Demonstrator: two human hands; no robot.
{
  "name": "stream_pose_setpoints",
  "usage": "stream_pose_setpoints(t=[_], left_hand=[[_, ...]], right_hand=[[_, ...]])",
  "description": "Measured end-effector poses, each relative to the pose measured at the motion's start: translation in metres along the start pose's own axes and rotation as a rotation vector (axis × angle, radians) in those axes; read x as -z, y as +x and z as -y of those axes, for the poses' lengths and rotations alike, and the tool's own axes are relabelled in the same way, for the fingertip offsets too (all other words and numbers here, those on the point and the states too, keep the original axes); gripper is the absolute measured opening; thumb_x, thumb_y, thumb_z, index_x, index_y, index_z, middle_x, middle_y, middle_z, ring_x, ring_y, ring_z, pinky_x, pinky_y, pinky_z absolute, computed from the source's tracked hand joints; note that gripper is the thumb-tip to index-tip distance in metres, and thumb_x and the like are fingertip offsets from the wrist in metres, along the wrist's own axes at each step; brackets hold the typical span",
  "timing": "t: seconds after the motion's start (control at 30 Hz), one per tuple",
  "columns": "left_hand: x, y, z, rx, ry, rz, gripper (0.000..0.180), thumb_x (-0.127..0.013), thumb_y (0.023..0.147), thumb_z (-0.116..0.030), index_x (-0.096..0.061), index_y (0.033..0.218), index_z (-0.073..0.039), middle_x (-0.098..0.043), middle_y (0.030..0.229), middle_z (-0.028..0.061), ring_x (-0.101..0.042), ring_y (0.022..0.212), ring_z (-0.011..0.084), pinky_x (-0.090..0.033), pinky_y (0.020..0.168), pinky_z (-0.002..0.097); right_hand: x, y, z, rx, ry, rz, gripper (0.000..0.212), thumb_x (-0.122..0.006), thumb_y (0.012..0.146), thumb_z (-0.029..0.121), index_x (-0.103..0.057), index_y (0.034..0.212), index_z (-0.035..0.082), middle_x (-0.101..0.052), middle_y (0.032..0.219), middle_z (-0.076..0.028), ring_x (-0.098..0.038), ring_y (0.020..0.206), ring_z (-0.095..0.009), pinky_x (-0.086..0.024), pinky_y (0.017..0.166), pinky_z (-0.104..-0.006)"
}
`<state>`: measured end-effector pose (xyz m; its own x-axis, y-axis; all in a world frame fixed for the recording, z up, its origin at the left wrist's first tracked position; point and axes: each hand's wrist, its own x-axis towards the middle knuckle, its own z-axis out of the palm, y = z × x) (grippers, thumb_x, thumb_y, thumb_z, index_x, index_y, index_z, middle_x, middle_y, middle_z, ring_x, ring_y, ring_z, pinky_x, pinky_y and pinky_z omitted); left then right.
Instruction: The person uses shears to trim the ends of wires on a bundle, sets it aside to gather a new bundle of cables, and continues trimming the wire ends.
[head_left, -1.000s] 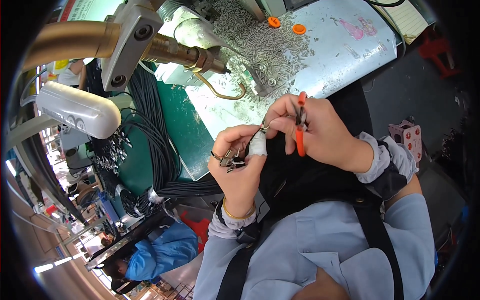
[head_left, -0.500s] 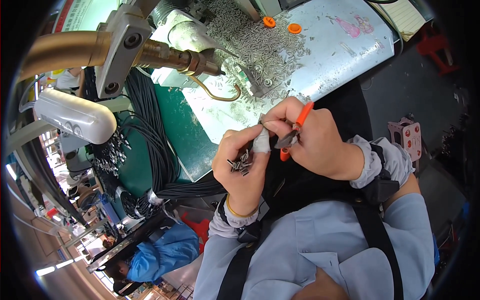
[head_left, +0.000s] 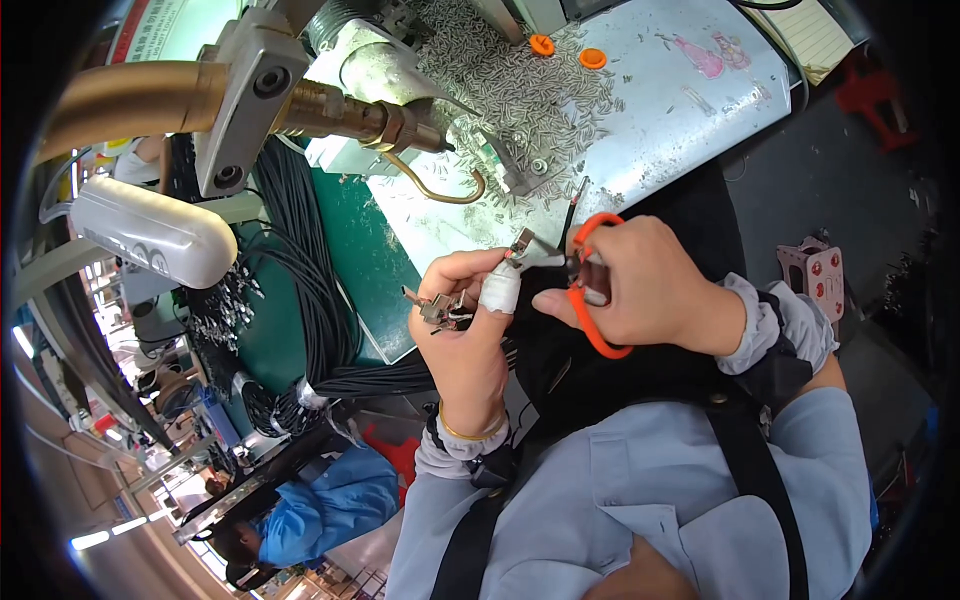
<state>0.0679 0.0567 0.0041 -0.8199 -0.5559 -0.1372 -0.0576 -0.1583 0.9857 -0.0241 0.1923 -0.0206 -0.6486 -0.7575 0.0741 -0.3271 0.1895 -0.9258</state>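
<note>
My left hand point(head_left: 470, 345), its thumb wrapped in white tape, pinches a small metal connector point(head_left: 523, 240) at the fingertips. Several more metal pieces point(head_left: 440, 310) are tucked in its curled palm. In my right hand point(head_left: 655, 280) is a pair of orange-handled scissors point(head_left: 601, 340), the handles spread around my fingers. Their blades point left and reach up close to the pinched connector; whether they touch it I cannot tell. A thin black cable with a bare end point(head_left: 574, 208) sticks up beyond the scissors, its lower part hidden.
A pale work plate point(head_left: 680, 125) bears a heap of small metal pins point(head_left: 520, 90) and two orange caps point(head_left: 593, 59). Brass-coloured machine tubing point(head_left: 130, 100) and a white lamp point(head_left: 150, 232) stand at the left, above black cable bundles point(head_left: 310, 270). A person in blue point(head_left: 330, 510) sits farther off.
My right hand has drawn back to the right, and the scissors have swung from within its palm to point at my left fingertips, handles spread. My left hand has shifted slightly left.
</note>
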Motion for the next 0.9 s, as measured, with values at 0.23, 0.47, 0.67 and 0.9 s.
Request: stream_pose_setpoints(t=[0.23, 0.47, 0.67, 0.9], left_hand=[[-0.003, 0.005, 0.000, 0.000, 0.055, -0.007, 0.012, -0.059, 0.078, 0.000, -0.055, 0.089, 0.002, -0.054, 0.073, 0.0005, -0.041, 0.054, 0.0016, -0.028, 0.046, 0.0143], [0.010, 0.049, 0.000, 0.277, -0.261, 0.161, 0.010, -0.055, 0.080, 0.000, -0.053, 0.090, -0.001, -0.045, 0.063, -0.0022, -0.031, 0.046, 0.0021, -0.023, 0.040, 0.0162], [0.005, 0.076, -0.002, 0.310, -0.268, 0.138, 0.012, -0.056, 0.078, -0.002, -0.050, 0.089, -0.003, -0.042, 0.061, -0.0022, -0.028, 0.043, 0.0028, -0.020, 0.037, 0.0169], [0.022, 0.089, -0.002, 0.396, -0.302, 0.232, 0.018, -0.059, 0.077, -0.005, -0.047, 0.090, -0.003, -0.043, 0.062, -0.0015, -0.027, 0.043, 0.0027, -0.020, 0.037, 0.0168]], right_hand=[[-0.014, -0.003, -0.008, 0.004, -0.163, -0.057, 0.032, -0.064, 0.077, 0.022, -0.048, 0.059, 0.002, -0.048, 0.046, -0.009, -0.047, 0.039, -0.026, -0.039, 0.041, -0.0304], [-0.007, 0.006, -0.013, -0.110, 0.209, -0.087, 0.034, -0.062, 0.080, 0.024, -0.046, 0.064, -0.001, -0.044, 0.046, -0.006, -0.044, 0.036, -0.016, -0.035, 0.037, -0.0302], [0.007, 0.055, -0.004, -0.159, 0.259, -0.211, 0.028, -0.059, 0.083, 0.023, -0.047, 0.076, -0.001, -0.044, 0.049, -0.002, -0.041, 0.037, -0.008, -0.032, 0.035, -0.0249], [0.005, 0.075, -0.014, -0.128, 0.244, -0.158, 0.022, -0.057, 0.083, 0.020, -0.046, 0.077, 0.001, -0.045, 0.052, 0.000, -0.041, 0.037, -0.007, -0.033, 0.035, -0.0228]])
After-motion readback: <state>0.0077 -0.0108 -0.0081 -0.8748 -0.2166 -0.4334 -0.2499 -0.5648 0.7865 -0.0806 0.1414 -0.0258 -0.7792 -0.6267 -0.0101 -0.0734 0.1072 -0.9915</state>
